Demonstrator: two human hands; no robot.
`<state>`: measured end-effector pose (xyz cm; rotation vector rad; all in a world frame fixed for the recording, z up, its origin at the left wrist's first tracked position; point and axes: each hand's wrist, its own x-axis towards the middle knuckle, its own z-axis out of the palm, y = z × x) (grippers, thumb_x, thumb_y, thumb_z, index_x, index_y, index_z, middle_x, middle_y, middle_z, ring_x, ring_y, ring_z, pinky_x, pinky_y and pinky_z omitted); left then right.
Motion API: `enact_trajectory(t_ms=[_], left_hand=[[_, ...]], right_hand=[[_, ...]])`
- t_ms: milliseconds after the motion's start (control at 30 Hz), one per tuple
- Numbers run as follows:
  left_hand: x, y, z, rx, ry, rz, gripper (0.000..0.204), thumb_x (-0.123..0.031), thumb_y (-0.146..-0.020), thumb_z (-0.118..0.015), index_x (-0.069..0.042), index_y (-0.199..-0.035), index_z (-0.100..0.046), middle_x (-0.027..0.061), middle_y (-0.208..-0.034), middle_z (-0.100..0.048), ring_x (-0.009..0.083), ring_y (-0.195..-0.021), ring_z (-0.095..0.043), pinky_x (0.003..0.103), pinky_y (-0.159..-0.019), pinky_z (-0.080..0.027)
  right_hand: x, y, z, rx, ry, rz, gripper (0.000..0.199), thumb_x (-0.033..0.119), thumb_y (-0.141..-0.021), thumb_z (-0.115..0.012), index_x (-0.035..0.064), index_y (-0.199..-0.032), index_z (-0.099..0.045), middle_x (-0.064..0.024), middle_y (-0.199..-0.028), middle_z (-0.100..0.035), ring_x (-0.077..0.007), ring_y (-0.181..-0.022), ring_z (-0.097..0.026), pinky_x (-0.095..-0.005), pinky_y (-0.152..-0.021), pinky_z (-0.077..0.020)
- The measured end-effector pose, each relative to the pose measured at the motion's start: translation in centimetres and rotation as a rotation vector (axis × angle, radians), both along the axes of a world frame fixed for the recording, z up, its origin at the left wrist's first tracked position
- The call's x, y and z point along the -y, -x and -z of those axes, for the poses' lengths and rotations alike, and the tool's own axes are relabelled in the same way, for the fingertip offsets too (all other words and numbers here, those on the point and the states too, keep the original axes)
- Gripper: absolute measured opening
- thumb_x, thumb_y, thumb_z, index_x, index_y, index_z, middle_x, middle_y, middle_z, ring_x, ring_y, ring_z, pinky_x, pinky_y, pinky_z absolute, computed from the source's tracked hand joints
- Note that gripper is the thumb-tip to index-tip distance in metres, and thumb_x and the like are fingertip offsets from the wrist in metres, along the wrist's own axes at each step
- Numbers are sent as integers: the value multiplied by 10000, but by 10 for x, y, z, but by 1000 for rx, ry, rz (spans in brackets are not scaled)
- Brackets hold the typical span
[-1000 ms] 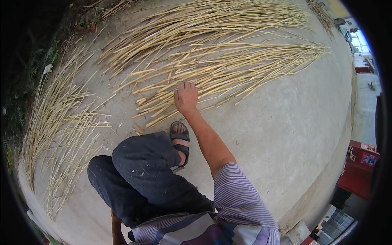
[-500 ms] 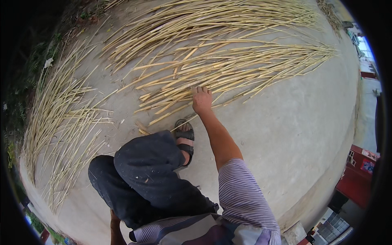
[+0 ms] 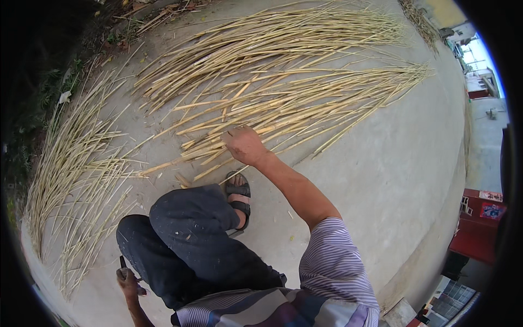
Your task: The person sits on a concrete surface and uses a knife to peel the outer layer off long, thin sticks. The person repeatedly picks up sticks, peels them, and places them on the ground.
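Right hand (image 3: 245, 144) grip closing on pale stalks (image 3: 283, 103), left hand (image 3: 128, 278) clutching small dark tool (image 3: 123, 263)

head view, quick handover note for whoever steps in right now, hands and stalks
Right hand: reached forward, palm down, fingers on the near ends of the yellow stalks spread on the concrete ground; whether it grips one cannot be told.
Left hand: low beside the bent knee, closed around a small dark tool, too small to identify.
Things: the big fan of stalks lies ahead; a second, thinner spread lies to the left. A sandalled foot sits just behind the right hand.
Done: stalks are laid out in two spreads.
Left: the stalks under the right hand are still on the ground, none lifted.
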<state>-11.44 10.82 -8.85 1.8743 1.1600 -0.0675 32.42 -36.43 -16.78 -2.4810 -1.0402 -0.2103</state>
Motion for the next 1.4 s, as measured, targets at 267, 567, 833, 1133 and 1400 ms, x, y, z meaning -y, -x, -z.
enact_trajectory(t_ms=[267, 567, 833, 1133, 1400], left_hand=[[2, -115, -114, 624, -103, -144, 357, -359, -978, -597, -20, -1085, -613, -38, -717, -491, 38, -622, -414, 203, -544, -301], [48, -139, -175, 1111, 220, -269, 467, -415, -979, -568, -5, -1201, -545, 14, -763, -527, 89, -632, -457, 212, -537, -340], [58, -119, -189, 1154, 271, -174, 309, -306, -969, -602, 1, -1001, -598, 68, -702, -576, 155, -545, -552, 253, -492, -428], [66, -65, -196, 1103, 73, -29, 334, -309, -928, -682, 6, -982, -584, 64, -728, -614, 121, -607, -596, 252, -537, -482], [50, -46, -200, 1051, -35, -10, 370, -340, -921, -686, 5, -967, -562, 73, -715, -595, 141, -580, -594, 269, -519, -472]], right_hand=[[-90, 49, -189, 169, -351, -200, 187, 176, -749, -688, 75, -822, -548, -97, -719, -525, -300, -697, -603, -414, -582, -479], [-140, 122, -242, 79, -404, -373, 246, 248, -795, -693, 72, -833, -524, -94, -742, -528, -303, -704, -603, -411, -612, -483], [-173, 168, -306, -173, -257, -430, 192, 219, -904, -628, 45, -979, -595, -134, -797, -584, -333, -735, -605, -420, -619, -478], [-228, 216, -334, -538, -235, -566, 187, 194, -946, -584, 31, -1024, -632, -145, -837, -619, -346, -744, -605, -393, -658, -472], [-239, 237, -339, -566, -242, -520, 174, 182, -924, -612, 15, -950, -649, -138, -773, -610, -326, -724, -604, -380, -649, -469]])
